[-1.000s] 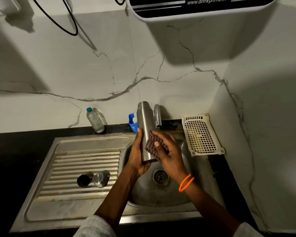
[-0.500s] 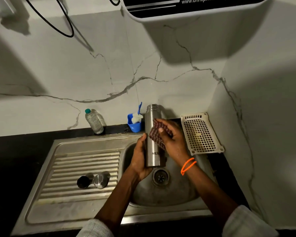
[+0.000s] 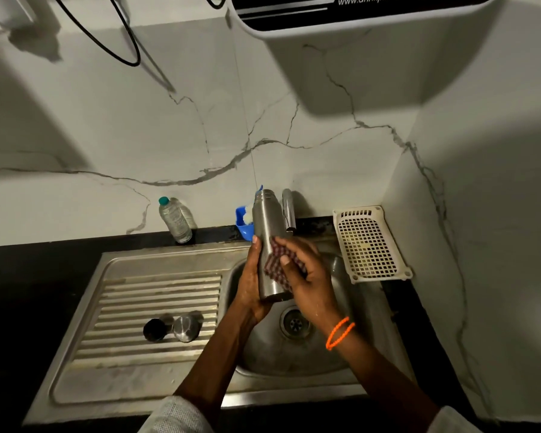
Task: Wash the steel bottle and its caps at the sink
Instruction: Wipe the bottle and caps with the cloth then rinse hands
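So the scrubber [image 3: 280, 266] has slid down from where it was half a second ago; back then the right hand [image 3: 306, 282] had it up near the bottle's shoulder, now it's pressed against the lower half of the steel bottle [image 3: 267, 242]; looks like plain up-and-down scrubbing strokes, so I'd say the outside wash is mid-way, not finished. The bottle itself has tipped a bit left at the top compared to before; the left hand [image 3: 252, 285] is wrapped round its lower left side, thumb up along the body, holding it over the sink basin [image 3: 350, 345], above the drain. Right-hand fingers are curled, pinching the checked scrubber onto the steel.

Bottle looks brushed, dull grey, uncapped, narrow neck pointing at the far wall; can't tell if there's soap on it. Both caps [image 3: 171, 329] sit untouched on the ribbed drainboard [image 3: 122, 307] to the left, touching each other; those are not yet washed, I reckon.
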